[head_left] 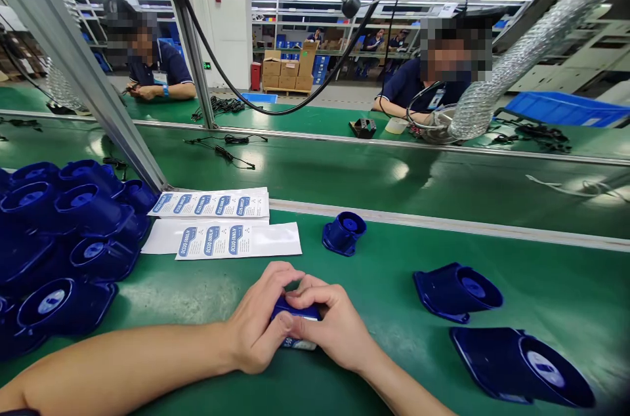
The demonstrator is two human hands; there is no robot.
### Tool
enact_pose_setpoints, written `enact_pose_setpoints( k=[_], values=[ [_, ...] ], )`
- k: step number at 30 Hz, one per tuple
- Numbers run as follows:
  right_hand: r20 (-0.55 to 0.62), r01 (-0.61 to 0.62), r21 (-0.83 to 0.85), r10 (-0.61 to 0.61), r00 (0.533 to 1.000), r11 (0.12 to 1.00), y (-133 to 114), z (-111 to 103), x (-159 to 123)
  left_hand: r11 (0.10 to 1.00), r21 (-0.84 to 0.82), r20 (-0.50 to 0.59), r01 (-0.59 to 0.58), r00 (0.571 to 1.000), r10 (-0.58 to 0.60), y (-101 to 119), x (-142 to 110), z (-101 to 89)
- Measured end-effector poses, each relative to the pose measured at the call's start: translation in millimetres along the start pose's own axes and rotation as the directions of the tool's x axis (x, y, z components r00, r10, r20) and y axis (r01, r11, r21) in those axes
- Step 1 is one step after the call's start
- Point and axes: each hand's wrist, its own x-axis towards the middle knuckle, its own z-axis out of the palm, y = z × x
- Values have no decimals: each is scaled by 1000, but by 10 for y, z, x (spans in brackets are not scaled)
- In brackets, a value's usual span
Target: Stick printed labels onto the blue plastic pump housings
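Note:
Both of my hands close round one blue plastic housing low in the middle of the green bench. A white and blue label shows on its near side, partly covered by my thumbs. My left hand grips it from the left, and my right hand from the right, fingers curled over the top. Beyond my hands lie sheets of printed labels, some backing bare. A single blue housing with a round horn stands just past them. Two more, a nearer housing and a farther housing, lie at right.
Many blue housings are heaped at the left. A metal post slants up beside them, and a rail edges the bench. Black cables lie beyond. Co-workers sit opposite near a silver duct and a blue bin.

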Motion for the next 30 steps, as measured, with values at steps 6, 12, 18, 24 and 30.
enact_pose_setpoints(
  k=[6,12,18,24,30],
  values=[
    [-15,-35,42,36,999,999,66,-6,-1,1000,-18,-4,-7,1000,7,10,-5,1],
    [12,-10,20,10,1000,1000,-61,-50,-23,998,-15,41,60,997,-59,23,-26,-35],
    [94,-72,-77,79,992,994,-154,-292,-75,995,-23,49,93,995,-92,36,-42,-47],
    [114,-234,57,226,967,971,-100,-664,-77,992,-112,8,56,998,-55,-35,-62,-90],
    [280,-389,244,319,905,888,-43,-342,-72,974,-177,-39,-139,990,134,-100,18,-104]
  ],
)
